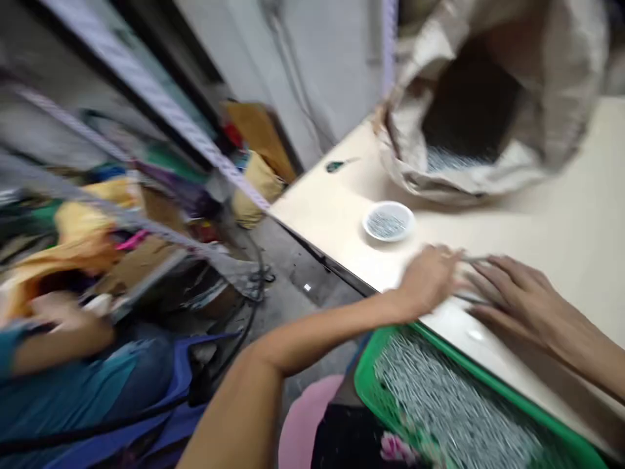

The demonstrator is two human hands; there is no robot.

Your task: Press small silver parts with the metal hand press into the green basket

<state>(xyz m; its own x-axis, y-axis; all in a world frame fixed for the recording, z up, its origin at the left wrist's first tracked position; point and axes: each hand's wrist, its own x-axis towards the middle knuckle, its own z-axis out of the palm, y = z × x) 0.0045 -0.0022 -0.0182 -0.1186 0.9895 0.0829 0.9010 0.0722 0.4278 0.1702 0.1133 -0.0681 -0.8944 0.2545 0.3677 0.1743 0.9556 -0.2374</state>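
The picture is smeared by motion. My left hand [430, 277] and my right hand [517, 293] lie close together on the cream table [576, 221], near its front edge. Between them shows a thin grey metal piece [476, 259]; whether either hand grips it is unclear. My right hand's fingers stretch out flat towards the left hand. Just below the table edge sits a green basket [371, 371] filled with small silvery metal pieces. A small white bowl [388, 221] with the same pieces stands behind my left hand.
A large open beige sack [537, 98] holding more metal pieces lies at the back of the table. A small green object [336, 166] rests near the far edge. Another person in a teal top [58, 365] sits on the left, beside cluttered shelves [146, 195].
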